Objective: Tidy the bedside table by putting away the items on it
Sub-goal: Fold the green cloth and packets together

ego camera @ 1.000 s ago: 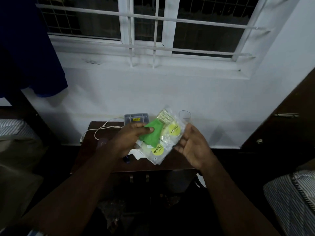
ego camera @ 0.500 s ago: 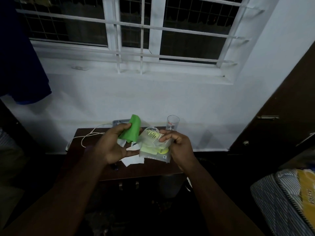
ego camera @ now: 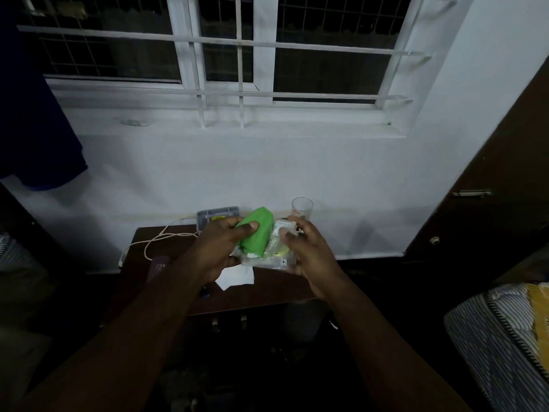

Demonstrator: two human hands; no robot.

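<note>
Green packet [ego camera: 258, 231], rolled and tilted, pressed against clear plastic packets [ego camera: 274, 251] with yellow-green print, both held above dark wooden bedside table [ego camera: 267, 292]. On the tabletop: white paper [ego camera: 237, 277], empty drinking glass [ego camera: 302, 208] upright at back edge, grey box [ego camera: 214, 217], white cable [ego camera: 162, 237].

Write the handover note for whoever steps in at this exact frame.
Left hand: gripping the green packet.
Right hand: holding the clear plastic pouch; both are held above the bedside table.
On the table: drinking glass, grey box, white cable, white paper.
Done: packets picked up.
Left: stow them, then clear the rest.
</note>
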